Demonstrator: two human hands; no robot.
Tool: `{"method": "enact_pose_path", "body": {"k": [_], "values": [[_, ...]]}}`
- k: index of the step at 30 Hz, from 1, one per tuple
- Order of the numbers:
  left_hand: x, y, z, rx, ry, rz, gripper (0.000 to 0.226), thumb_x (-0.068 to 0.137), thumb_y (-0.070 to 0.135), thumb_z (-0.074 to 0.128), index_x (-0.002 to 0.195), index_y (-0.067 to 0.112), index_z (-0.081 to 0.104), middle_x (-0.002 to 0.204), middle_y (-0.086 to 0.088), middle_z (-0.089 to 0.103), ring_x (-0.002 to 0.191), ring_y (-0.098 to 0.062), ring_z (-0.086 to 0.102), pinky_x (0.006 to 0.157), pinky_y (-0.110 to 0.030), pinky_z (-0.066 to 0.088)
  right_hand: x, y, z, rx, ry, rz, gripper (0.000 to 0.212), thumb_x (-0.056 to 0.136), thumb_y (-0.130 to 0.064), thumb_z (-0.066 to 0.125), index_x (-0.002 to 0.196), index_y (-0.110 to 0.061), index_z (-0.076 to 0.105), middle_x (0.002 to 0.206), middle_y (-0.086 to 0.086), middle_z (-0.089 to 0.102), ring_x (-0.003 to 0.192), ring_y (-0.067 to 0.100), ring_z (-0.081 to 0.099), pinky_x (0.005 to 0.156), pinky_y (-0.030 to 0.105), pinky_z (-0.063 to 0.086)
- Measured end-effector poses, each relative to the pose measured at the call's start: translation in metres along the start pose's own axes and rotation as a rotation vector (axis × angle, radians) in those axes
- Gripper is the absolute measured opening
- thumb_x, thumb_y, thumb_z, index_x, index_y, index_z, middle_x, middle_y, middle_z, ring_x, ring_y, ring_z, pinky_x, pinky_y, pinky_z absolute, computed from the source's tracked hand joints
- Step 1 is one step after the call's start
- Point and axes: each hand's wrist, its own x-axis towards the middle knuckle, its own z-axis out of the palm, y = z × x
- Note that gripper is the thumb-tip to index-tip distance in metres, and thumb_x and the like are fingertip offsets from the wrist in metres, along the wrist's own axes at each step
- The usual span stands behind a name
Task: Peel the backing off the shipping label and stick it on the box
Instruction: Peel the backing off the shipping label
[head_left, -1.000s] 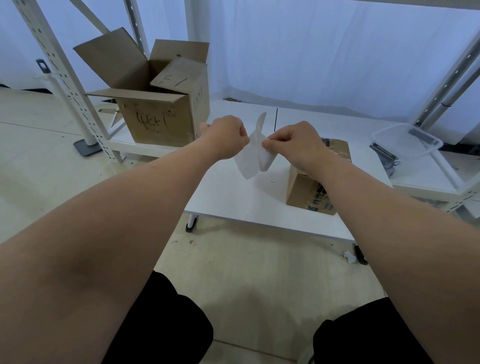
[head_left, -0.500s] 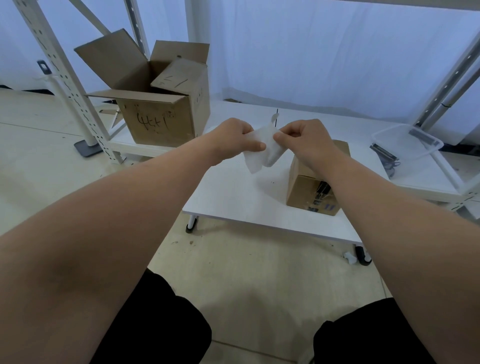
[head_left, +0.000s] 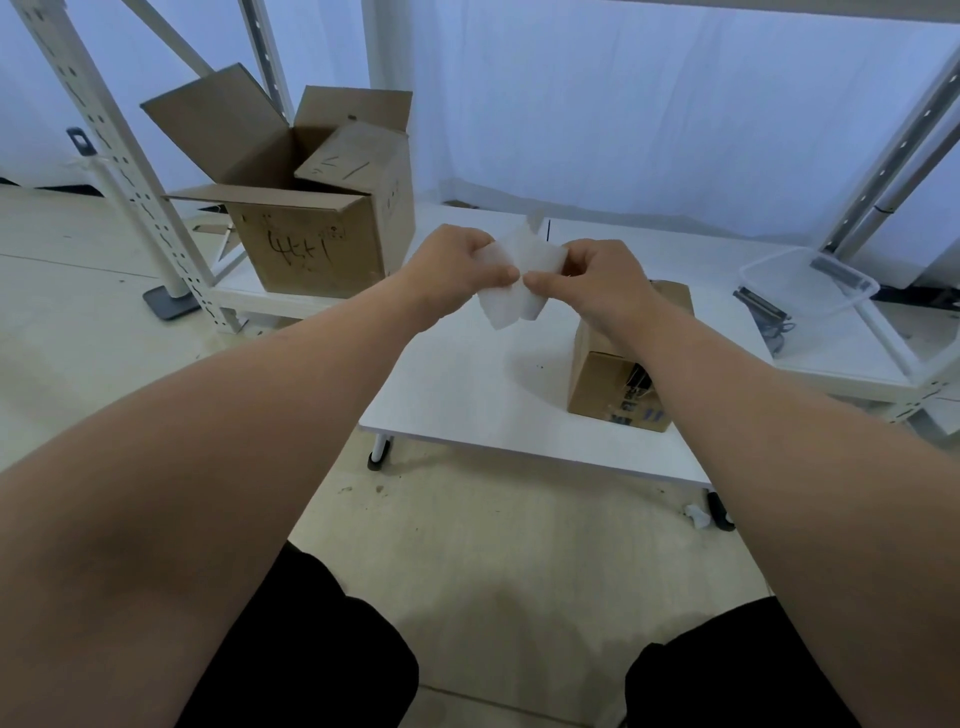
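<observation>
Both hands hold a white shipping label (head_left: 511, 291) in the air above the low white table (head_left: 467, 410). My left hand (head_left: 457, 270) pinches its left side and my right hand (head_left: 597, 280) pinches its right side, thumbs nearly meeting at the middle. The sheet is bent and partly split into two layers; I cannot tell label from backing. A small closed cardboard box (head_left: 608, 384) stands on the table below my right forearm, partly hidden by it.
A large open cardboard box (head_left: 311, 244) with handwriting sits on a low shelf at the left, beside white perforated rack posts (head_left: 119, 171). A clear plastic bin (head_left: 810, 286) rests on a shelf at the right. White curtains close off the back.
The hands have come closer together and risen slightly. The label, spread apart a second ago, is now bunched between both thumbs.
</observation>
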Motion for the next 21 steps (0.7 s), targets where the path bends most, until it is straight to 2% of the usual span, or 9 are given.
{"method": "enact_pose_path", "body": {"k": [4,8,10,12,14,17,19,21], "values": [[0.004,-0.004,0.0,0.093,0.034,-0.031,0.025,0.084,0.025,0.067,0.095,0.002,0.066,0.073,-0.005,0.052,0.064,-0.019,0.043,0.058,-0.027,0.033,0.001,0.0,-0.001,-0.001,0.041,0.026,0.028,0.082,-0.018,0.071,0.096,0.005,0.066,0.083,0.008,0.057,0.073,0.016,0.048,0.058,0.021,0.039],[0.007,-0.007,0.003,0.237,0.058,-0.091,0.025,0.084,0.037,0.065,0.089,0.013,0.064,0.067,0.002,0.051,0.071,-0.028,0.05,0.07,-0.034,0.037,0.0,0.0,-0.002,-0.019,0.008,0.032,0.031,0.08,-0.018,0.072,0.093,0.01,0.065,0.078,0.009,0.053,0.07,0.017,0.044,0.056,0.022,0.034],[0.006,-0.005,0.006,0.316,0.073,-0.117,0.024,0.085,0.04,0.063,0.092,0.017,0.06,0.08,-0.001,0.055,0.092,-0.034,0.055,0.081,-0.037,0.039,-0.001,0.001,-0.001,-0.031,-0.002,0.031,0.029,0.081,-0.017,0.071,0.094,0.009,0.066,0.079,0.009,0.054,0.07,0.017,0.045,0.055,0.022,0.034],[0.005,-0.002,0.01,0.377,0.097,-0.137,0.034,0.089,0.04,0.059,0.113,0.018,0.059,0.111,-0.007,0.057,0.116,-0.03,0.047,0.093,-0.037,0.036,-0.001,0.001,0.001,-0.061,-0.007,0.034,0.029,0.082,-0.017,0.07,0.093,0.009,0.065,0.077,0.008,0.052,0.063,0.015,0.042,0.052,0.02,0.032],[0.005,-0.001,0.01,0.422,0.127,-0.136,0.043,0.09,0.041,0.058,0.125,0.015,0.055,0.129,-0.009,0.051,0.122,-0.027,0.039,0.09,-0.034,0.03,0.0,0.001,0.002,-0.069,-0.016,0.037,0.027,0.082,-0.018,0.069,0.089,0.008,0.064,0.072,0.006,0.05,0.057,0.012,0.04,0.047,0.015,0.032],[0.011,-0.004,0.011,0.472,0.147,-0.133,0.037,0.088,0.043,0.058,0.118,0.022,0.057,0.127,-0.004,0.047,0.126,-0.025,0.034,0.085,-0.031,0.022,0.0,0.002,0.001,-0.08,-0.023,0.046,0.017,0.082,-0.017,0.069,0.079,-0.003,0.061,0.064,0.0,0.046,0.052,0.01,0.037,0.038,0.007,0.028],[0.012,-0.004,0.012,0.533,0.147,-0.125,0.025,0.089,0.044,0.058,0.106,0.027,0.054,0.118,0.002,0.043,0.127,-0.024,0.032,0.084,-0.03,0.02,0.0,0.002,0.001,-0.091,-0.029,0.049,0.017,0.082,-0.017,0.069,0.077,-0.004,0.06,0.063,0.0,0.044,0.052,0.01,0.036,0.038,0.008,0.028],[0.014,-0.006,0.014,0.626,0.157,-0.101,0.029,0.089,0.043,0.057,0.109,0.021,0.057,0.123,0.003,0.044,0.126,-0.023,0.033,0.084,-0.031,0.021,0.0,0.002,0.002,-0.102,-0.036,0.05,0.02,0.082,-0.017,0.069,0.083,0.001,0.063,0.067,0.003,0.045,0.053,0.011,0.036,0.044,0.014,0.03]]}}
